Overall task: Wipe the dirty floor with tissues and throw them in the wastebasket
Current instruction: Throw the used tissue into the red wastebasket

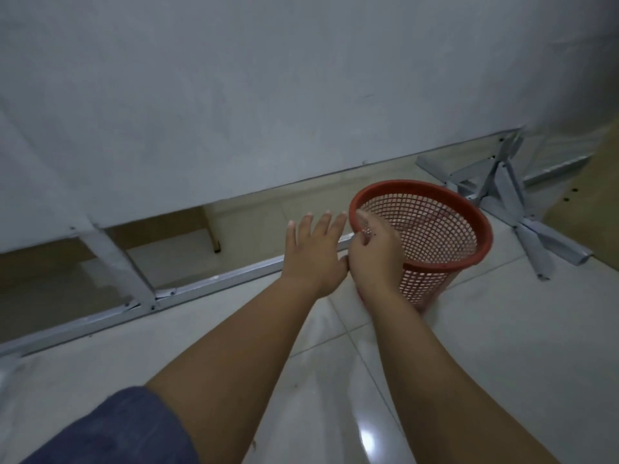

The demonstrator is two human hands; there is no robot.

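A red mesh wastebasket (pixel 435 236) stands tilted on the pale tiled floor (pixel 485 346), its mouth turned toward me. My right hand (pixel 375 256) is over the basket's near-left rim, fingers curled and pinched at the rim edge; whether it grips the rim or something small I cannot tell. My left hand (pixel 315 252) hovers just left of the basket, fingers spread and flat, holding nothing, its thumb side touching my right hand. No tissue is visible anywhere in the head view.
A large grey panel (pixel 234 95) stands behind the basket on a metal frame with a floor rail (pixel 207 283). Crossed metal feet (pixel 509 195) lie right of the basket. A furniture leg (pixel 216 244) shows under the panel. A blue sleeve (pixel 110 433) is at bottom left.
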